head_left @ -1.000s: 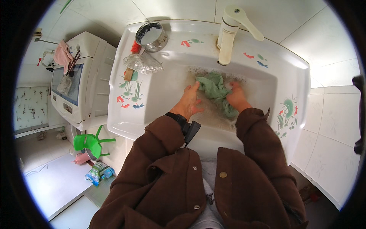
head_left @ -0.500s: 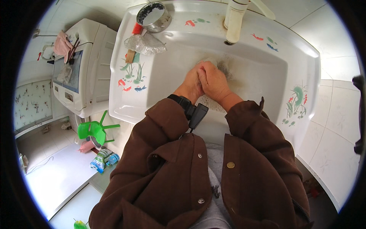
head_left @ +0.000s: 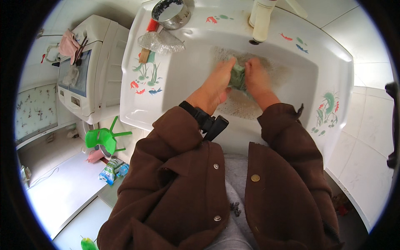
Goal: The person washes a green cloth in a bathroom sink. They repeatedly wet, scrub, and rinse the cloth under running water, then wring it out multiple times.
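— Both hands were in the basin: left hand [head_left: 216, 85] and right hand [head_left: 255, 79] pressed together, squeezing a green cloth [head_left: 237, 77] between them.

— And where was that cloth sitting?

— Low in the white sink [head_left: 333, 71], just in front of the tap [head_left: 263, 18], over soapy water. Only a strip of green showed between the palms.

— Anything on the rim?

— A metal bowl [head_left: 170, 12] at the back left corner, a mesh scrubber [head_left: 160, 41] beside a brush. Off to the left stood a washing machine [head_left: 89, 71], with a green plastic stool [head_left: 104, 137] on the floor below.
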Motion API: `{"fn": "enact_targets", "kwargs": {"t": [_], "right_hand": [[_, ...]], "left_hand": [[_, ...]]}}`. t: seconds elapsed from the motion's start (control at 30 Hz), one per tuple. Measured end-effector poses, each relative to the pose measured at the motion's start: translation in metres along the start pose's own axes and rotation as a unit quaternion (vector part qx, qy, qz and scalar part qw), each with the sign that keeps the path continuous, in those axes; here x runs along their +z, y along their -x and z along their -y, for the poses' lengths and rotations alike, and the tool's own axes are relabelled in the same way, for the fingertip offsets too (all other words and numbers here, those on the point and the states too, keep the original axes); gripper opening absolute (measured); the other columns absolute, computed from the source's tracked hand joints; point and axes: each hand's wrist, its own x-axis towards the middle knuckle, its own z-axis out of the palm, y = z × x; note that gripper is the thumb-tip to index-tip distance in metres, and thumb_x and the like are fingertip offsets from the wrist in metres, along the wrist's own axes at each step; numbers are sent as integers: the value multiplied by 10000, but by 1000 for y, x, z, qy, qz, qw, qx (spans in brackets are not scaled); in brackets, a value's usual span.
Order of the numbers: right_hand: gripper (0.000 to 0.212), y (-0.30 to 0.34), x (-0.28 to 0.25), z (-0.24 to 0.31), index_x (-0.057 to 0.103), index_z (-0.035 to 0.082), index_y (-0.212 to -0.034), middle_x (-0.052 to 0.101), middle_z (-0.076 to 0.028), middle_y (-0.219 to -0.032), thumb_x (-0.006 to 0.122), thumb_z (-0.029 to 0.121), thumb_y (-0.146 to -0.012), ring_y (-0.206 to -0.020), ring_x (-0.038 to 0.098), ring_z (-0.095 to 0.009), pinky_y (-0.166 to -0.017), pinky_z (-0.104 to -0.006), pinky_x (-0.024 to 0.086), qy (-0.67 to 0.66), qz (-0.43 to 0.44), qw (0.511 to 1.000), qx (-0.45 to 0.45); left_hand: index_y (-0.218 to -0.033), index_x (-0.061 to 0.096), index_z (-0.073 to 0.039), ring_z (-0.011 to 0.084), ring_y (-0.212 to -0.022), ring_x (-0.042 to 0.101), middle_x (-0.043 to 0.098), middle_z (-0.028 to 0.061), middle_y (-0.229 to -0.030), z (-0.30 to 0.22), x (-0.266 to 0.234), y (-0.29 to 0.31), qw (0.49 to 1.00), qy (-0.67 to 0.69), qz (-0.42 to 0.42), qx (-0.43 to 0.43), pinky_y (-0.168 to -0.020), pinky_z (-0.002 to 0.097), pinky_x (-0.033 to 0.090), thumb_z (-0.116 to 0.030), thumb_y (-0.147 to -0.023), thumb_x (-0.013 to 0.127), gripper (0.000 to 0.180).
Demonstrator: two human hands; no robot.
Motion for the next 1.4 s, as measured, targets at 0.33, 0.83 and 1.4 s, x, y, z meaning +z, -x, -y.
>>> {"fn": "enact_targets", "kwargs": {"t": [0.33,0.83,1.4], "right_hand": [[205,2,-22,-6,537,56,-920,627,-182,-839,540,257,-878,-794,588,-392,-686,-454,465,-28,14,999,13],[212,9,-16,-6,539,57,-912,629,-179,-822,548,265,-869,-783,595,-385,-692,-449,465,-46,52,998,4],[216,12,-22,-6,548,59,-903,625,-175,-809,568,268,-848,-781,586,-379,-688,-431,455,-60,107,992,13]], "left_hand": [[-1358,324,-109,237,-1225,310,350,65,-1355,-55,28,65,942,24,-73,327,-1037,407,172,-463,-901,433,588],[-1313,352,-55,186,-1203,319,362,71,-1326,-73,20,102,731,85,-70,673,-1000,391,186,-406,-946,398,510],[-1230,406,11,298,-1186,366,428,174,-1264,-59,-24,26,787,-264,-178,529,-1007,394,255,-310,-886,538,489]]}}
